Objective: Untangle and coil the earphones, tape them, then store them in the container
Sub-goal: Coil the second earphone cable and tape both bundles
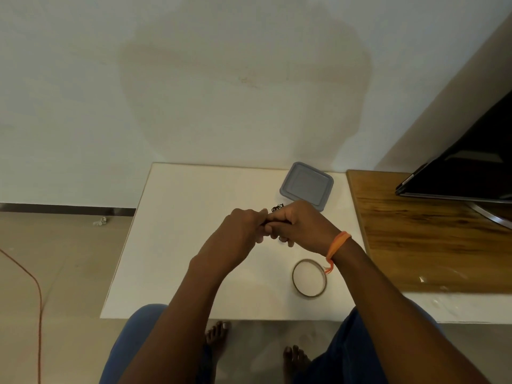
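Both of my hands meet above the middle of the white table [177,245]. My right hand [299,225] grips a bundle of dark earphones [277,208]; only a few loops stick out above its fingers. My left hand [243,225] pinches the cable at the same spot, its fingers curled against the right hand. The grey square container [307,185], with its lid on, sits at the far side of the table, just behind my right hand. A roll of clear tape [309,277] lies flat on the table under my right wrist.
A wooden board [415,239] adjoins the table on the right and carries a dark screen [471,167] on a stand. A white wall rises behind. An orange cord [30,275] runs along the floor at the left. My knees and bare feet are below the table's front edge.
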Demonstrator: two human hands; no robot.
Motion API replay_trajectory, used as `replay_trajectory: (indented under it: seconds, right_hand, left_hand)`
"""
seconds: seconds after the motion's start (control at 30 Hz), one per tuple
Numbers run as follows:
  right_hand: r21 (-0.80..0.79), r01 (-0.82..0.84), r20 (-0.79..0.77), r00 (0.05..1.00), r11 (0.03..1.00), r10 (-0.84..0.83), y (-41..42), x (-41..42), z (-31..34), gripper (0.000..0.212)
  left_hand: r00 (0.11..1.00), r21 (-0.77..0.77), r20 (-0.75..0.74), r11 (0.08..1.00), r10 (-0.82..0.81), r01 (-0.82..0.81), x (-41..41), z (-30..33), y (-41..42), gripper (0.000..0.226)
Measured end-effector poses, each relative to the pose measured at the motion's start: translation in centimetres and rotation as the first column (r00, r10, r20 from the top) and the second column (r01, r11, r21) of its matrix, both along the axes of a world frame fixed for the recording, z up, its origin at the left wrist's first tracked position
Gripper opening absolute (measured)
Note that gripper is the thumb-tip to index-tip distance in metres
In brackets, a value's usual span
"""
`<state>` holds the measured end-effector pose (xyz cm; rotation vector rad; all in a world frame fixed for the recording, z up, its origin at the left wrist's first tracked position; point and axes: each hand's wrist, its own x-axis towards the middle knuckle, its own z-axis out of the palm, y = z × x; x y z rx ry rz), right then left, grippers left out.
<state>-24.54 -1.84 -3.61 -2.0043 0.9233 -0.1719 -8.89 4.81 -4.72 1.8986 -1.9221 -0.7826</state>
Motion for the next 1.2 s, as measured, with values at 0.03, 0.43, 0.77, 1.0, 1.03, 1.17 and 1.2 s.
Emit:
replay_trajectory:
  seconds: [0.03,0.43,0.77,1.0,1.03,1.17,1.2]
  right_hand:
    - [0.008,0.028,0.032,0.999,1.0,-0.029,0.0,0.1,0.0,0.014]
    - [0.158,0.026,0.21,0.976,0.987,-0.059,-1.2,-1.4,0.7,0.012]
    - [0.16,0.048,0.257,0.962,0.986,-0.089,-0.8,-1.2,0.3,0.012]
    - [0.435,0.297,0.131,0.913,0.85,-0.386,-0.5,-3.2,-1.8,0.056]
    - [0.4,0.358,0.072,0.905,0.844,-0.419,-0.8,-4.0,-2.2,0.049]
    - [-0.141,0.52,-0.348,0.77,0.842,-0.534,-1.8,-7.9,-5.8,0.006]
    - [-0.164,0.522,-0.436,0.723,0.837,-0.536,-1.5,-8.4,-6.8,0.008]
  left_hand:
    - [1.0,0.033,-0.021,0.999,-0.007,0.007,0.3,0.0,0.0,0.022]
    - [0.735,0.259,-0.673,0.957,0.082,0.13,2.1,-0.1,1.4,0.032]
    - [0.454,0.45,-0.818,0.884,0.353,0.123,1.1,-0.7,1.1,0.043]
    - [0.464,0.442,-0.774,0.892,0.431,-0.091,-0.4,-2.9,0.7,0.035]
    - [0.461,0.447,-0.754,0.88,0.467,-0.161,-0.6,-3.2,0.6,0.035]
    - [0.422,0.466,-0.689,0.806,0.589,-0.365,-1.1,-4.3,0.3,0.036]
    - [0.416,0.463,-0.68,0.794,0.603,-0.394,-1.2,-4.3,0.2,0.037]
